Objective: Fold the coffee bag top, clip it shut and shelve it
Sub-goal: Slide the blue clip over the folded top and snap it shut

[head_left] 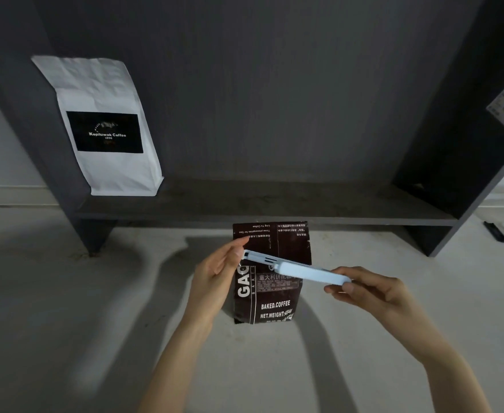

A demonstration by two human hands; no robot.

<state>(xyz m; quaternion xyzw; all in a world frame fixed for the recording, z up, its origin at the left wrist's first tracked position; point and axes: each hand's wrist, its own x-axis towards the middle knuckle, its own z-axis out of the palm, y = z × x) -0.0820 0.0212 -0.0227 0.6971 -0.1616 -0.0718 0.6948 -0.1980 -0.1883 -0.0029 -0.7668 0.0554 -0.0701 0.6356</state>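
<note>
Two bare forearms reach in from the bottom edge. On the left side, the left hand (215, 278) pinches the thin hinged end of a long pale-blue plastic bag clip (296, 270) between thumb and fingertips, its index finger lying against the top of the bag. That dark brown foil coffee bag with white lettering (270, 296) stands upright on the pale grey floor (66, 338), its top folded over, and the clip runs across its front just below the fold, tilted down toward the right. Whether the clip has the fold between its arms cannot be told. On the right side, the right hand (375, 290) grips the clip's wider end, fingers curled together under it. Beyond stands a dark grey open shelf (274, 204), where a white paper coffee bag with a black label (101, 126) leans at the far left.
</note>
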